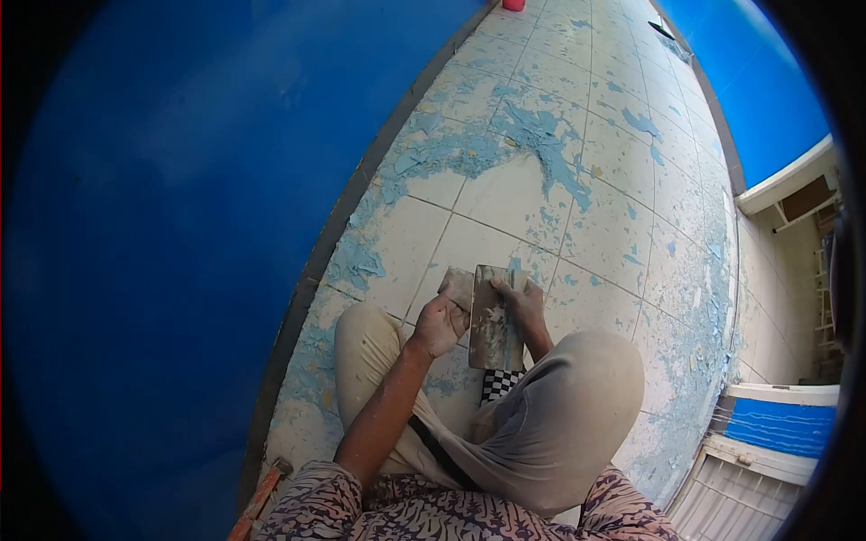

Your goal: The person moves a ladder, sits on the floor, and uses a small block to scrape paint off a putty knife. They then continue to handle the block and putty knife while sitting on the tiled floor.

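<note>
Above our knees, over the tiled floor [505, 207], we hold two flat metal blades. The larger one, a rectangular trowel blade [493, 320], stands nearly upright, smeared with grey paste. Our right hand [525, 305] clasps its right edge, fingers curled over the top. Our left hand [439, 323] is clenched around the smaller scraper [458, 287], whose blade lies against the upper left edge of the trowel blade, the two touching.

Below them we see our two legs in beige trousers [559, 406], bent, with one checkered shoe [498, 382] showing between them, just under the trowel blade.

Farther out, the floor's pale tiles carry many flakes and patches of blue paint, thickest along its left edge, where it meets the blue wall [180, 225]. One orange handle [257, 505] lies at the near left corner. One red tub [513, 4] stands at the far edge. One blue-and-white box [780, 419] sits at the right edge.
</note>
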`<state>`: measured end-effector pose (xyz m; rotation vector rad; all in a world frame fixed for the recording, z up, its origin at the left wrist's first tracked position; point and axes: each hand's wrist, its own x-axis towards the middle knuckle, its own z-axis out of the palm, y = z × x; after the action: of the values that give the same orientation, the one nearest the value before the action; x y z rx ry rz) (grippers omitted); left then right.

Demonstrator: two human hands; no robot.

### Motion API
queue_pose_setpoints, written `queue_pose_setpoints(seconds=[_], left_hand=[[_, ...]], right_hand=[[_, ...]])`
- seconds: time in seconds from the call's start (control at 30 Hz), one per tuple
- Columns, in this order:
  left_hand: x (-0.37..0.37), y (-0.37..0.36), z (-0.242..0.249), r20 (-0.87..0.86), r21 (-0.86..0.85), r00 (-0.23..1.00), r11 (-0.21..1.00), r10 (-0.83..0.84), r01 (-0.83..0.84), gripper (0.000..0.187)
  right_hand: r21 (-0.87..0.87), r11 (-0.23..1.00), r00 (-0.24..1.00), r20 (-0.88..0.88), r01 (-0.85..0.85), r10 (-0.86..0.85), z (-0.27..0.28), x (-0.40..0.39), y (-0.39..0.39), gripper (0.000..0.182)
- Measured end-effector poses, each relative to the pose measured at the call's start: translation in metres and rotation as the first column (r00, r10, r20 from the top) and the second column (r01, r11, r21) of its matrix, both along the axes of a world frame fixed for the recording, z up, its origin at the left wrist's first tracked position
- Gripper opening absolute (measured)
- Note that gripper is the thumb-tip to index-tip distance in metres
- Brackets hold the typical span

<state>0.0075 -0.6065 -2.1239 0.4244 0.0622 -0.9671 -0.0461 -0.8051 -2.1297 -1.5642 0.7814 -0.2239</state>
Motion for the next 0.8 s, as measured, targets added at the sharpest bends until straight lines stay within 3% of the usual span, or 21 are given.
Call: queue_pose_setpoints(seconds=[0.1, 0.2, 0.27, 0.33, 0.4, 0.47, 0.53, 0.57, 0.67, 0.73, 0.8], left_hand=[[-0.005, -0.001, 0.001, -0.061, 0.066, 0.998, 0.998, 0.004, 0.000, 0.049], [-0.006, 0.000, 0.003, -0.021, 0.040, 1.000, 0.999, -0.012, 0.013, 0.048], [-0.001, 0.002, 0.002, -0.025, -0.014, 0.999, 1.000, -0.027, 0.027, 0.051], [-0.002, -0.001, -0.004, -0.028, 0.022, 0.999, 0.999, -0.022, 0.023, 0.050], [-0.005, -0.001, -0.006, -0.035, 0.064, 0.999, 0.998, -0.006, 0.008, 0.050], [-0.009, 0.000, -0.001, 0.036, 0.103, 0.997, 0.993, -0.061, 0.057, 0.050], [-0.004, 0.004, 0.002, 0.000, 0.086, 0.998, 0.995, -0.055, 0.055, 0.050], [-0.002, 0.004, 0.001, -0.041, 0.067, 0.998, 0.996, -0.053, 0.056, 0.050], [-0.004, 0.000, -0.005, -0.035, 0.053, 0.997, 0.996, -0.072, 0.074, 0.050], [-0.008, 0.002, 0.000, 0.002, 0.079, 0.997, 0.994, -0.082, 0.082, 0.050], [-0.009, 0.003, 0.002, 0.040, 0.094, 0.994, 0.991, -0.097, 0.093, 0.049]], right_hand=[[0.299, 0.948, 0.990, 0.050, 0.110, -0.131, 0.000, 0.007, -0.015, 0.029], [0.312, 0.941, 0.980, 0.107, 0.128, -0.168, 0.010, 0.000, -0.013, 0.028], [0.047, 0.999, 1.000, 0.015, 0.007, -0.008, 0.004, -0.003, 0.003, 0.036], [0.070, 0.997, 0.999, -0.035, -0.022, 0.025, 0.012, -0.001, 0.004, 0.036], [0.209, 0.967, 0.988, 0.024, 0.147, -0.155, -0.029, 0.007, -0.025, 0.040], [0.241, 0.954, 0.984, -0.023, 0.179, -0.179, -0.019, 0.005, -0.030, 0.042], [0.140, 0.982, 0.988, 0.069, 0.124, -0.135, -0.013, -0.001, -0.019, 0.042], [0.021, 0.998, 0.998, 0.006, 0.064, -0.064, -0.013, -0.001, -0.007, 0.043], [0.146, 0.987, 0.997, 0.013, 0.067, -0.070, -0.015, 0.002, -0.008, 0.042], [0.283, 0.933, 0.974, -0.023, 0.221, -0.224, -0.014, 0.004, -0.028, 0.039], [0.329, 0.918, 0.975, -0.057, 0.221, -0.214, -0.008, 0.000, -0.025, 0.040]])
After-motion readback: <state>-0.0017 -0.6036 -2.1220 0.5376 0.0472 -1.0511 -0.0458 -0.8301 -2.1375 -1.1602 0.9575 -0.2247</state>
